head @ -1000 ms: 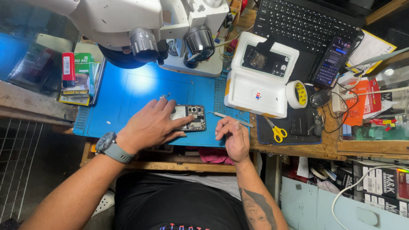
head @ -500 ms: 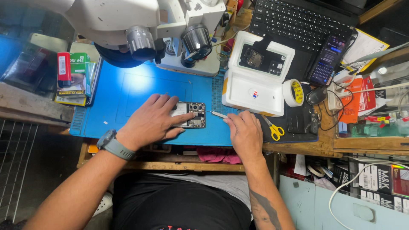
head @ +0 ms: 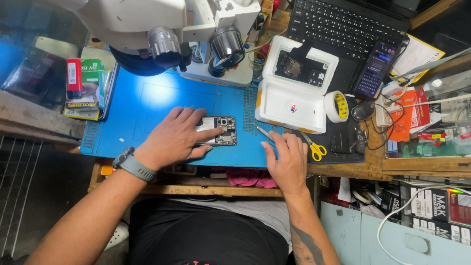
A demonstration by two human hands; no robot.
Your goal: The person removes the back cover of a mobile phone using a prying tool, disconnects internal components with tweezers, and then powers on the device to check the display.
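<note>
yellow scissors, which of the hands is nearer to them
Right. The right hand lies on the blue mat just beside the yellow scissors, not touching them. The left hand is farther off, resting on the opened phone.

Matt blue rubbery mat point(head: 147, 105) over a worn, rough wooden desk point(head: 422, 164). Opened phone point(head: 218, 131), bare circuit board and dull metal showing. Slim shiny metal tweezers point(head: 262, 131). White foam box point(head: 294, 93), grainy and matt. Yellow glossy plastic scissor handles point(head: 316, 149). Grey matt watch strap point(head: 137, 168).
</note>
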